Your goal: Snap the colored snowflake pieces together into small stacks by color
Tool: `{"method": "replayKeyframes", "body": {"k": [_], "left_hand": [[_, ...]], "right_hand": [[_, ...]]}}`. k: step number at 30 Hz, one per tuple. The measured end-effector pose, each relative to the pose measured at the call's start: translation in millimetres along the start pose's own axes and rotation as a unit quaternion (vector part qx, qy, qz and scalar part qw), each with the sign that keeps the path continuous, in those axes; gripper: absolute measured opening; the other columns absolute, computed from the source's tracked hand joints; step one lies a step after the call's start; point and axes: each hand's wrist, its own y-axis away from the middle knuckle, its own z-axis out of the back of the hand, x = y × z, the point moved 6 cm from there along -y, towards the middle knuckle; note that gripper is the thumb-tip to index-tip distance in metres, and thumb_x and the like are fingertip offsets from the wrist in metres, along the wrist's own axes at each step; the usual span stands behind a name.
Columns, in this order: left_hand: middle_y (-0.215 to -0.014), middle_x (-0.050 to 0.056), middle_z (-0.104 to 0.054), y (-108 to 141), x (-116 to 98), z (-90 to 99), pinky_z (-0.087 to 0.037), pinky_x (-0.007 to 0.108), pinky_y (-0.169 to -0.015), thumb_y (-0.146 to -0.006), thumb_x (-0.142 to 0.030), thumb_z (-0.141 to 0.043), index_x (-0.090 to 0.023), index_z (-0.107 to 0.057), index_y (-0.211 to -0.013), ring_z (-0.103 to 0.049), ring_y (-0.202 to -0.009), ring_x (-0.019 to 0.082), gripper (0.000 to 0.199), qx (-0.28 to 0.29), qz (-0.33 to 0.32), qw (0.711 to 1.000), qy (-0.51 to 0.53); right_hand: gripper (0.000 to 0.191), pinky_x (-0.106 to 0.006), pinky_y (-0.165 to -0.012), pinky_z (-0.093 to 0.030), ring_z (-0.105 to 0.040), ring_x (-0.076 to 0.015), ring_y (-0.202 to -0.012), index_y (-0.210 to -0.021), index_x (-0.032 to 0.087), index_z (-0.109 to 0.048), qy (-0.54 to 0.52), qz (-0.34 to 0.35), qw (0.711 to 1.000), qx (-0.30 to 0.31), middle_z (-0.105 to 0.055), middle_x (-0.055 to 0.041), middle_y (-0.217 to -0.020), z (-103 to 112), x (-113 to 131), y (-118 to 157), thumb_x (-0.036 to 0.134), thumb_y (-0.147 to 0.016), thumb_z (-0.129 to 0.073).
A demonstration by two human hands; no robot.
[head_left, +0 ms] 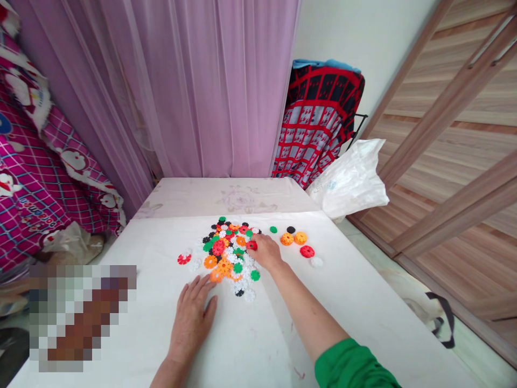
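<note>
A loose heap of notched plastic discs (225, 265) in orange, red, green, white and black lies on the white-covered table. My right hand (265, 251) is at the heap's right edge, its fingers closed on a red disc (251, 246). Flat on the cloth, with fingers spread, my left hand (194, 310) rests at the near left of the heap, fingertips beside an orange disc (216, 276). Right of my right hand lie separate discs: a green one (273, 229), a black one (291, 230), two orange ones (287, 239), a red one (307, 251) and a white one (317, 262).
The white cloth (133, 323) covers the table, with a flowered cover (238, 196) at its far end. A white plastic bag (351, 180) stands beyond the right edge. Behind are a purple curtain (210, 86) and a red patterned cloth (311, 124); wooden cabinets (452, 108) stand right.
</note>
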Motion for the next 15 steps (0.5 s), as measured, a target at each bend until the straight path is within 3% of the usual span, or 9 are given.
{"method": "replayKeyframes", "body": {"k": [5,8,12,15], "left_hand": [[-0.133,0.006,-0.062,0,0,0.4,-0.037,0.053,-0.109,-0.089,-0.031,-0.047,-0.027,-0.063,-0.119,-0.051,-0.130,0.027,0.034,-0.004,0.003,1.000,0.004],[-0.133,0.006,-0.062,0,1,0.0,-0.037,0.053,-0.109,-0.089,-0.031,-0.047,-0.026,-0.063,-0.118,-0.051,-0.130,0.027,0.034,-0.004,0.003,1.000,0.002],[-0.133,0.005,-0.062,0,1,-0.6,-0.038,0.053,-0.109,-0.090,-0.032,-0.045,-0.027,-0.063,-0.118,-0.051,-0.129,0.027,0.034,-0.002,0.001,1.000,-0.004],[-0.133,0.005,-0.062,0,2,-0.6,-0.037,0.053,-0.109,-0.090,-0.033,-0.045,-0.027,-0.063,-0.118,-0.051,-0.129,0.027,0.034,-0.001,0.001,1.000,-0.004]], "right_hand": [[0.024,-0.030,-0.078,-0.043,-0.061,-0.0226,-0.099,-0.105,0.022,-0.064,0.036,0.004,0.999,0.002,-0.069,-0.0081,-0.105,3,10,-1,0.030,-0.084,-0.057],[0.029,-0.030,-0.079,-0.043,-0.063,-0.0227,-0.096,-0.111,0.022,-0.063,0.035,-0.014,0.999,-0.017,-0.071,-0.0081,-0.101,11,4,2,0.033,-0.085,-0.056],[0.035,-0.029,-0.081,-0.044,-0.062,-0.0216,-0.101,-0.117,0.025,-0.060,-0.006,-0.063,0.996,-0.064,-0.070,-0.0062,-0.108,32,-34,19,0.039,-0.085,-0.057],[0.037,-0.029,-0.082,-0.044,-0.062,-0.0214,-0.104,-0.119,0.025,-0.059,-0.020,-0.134,0.986,-0.098,-0.069,-0.0049,-0.113,52,-84,40,0.037,-0.084,-0.057]]}}
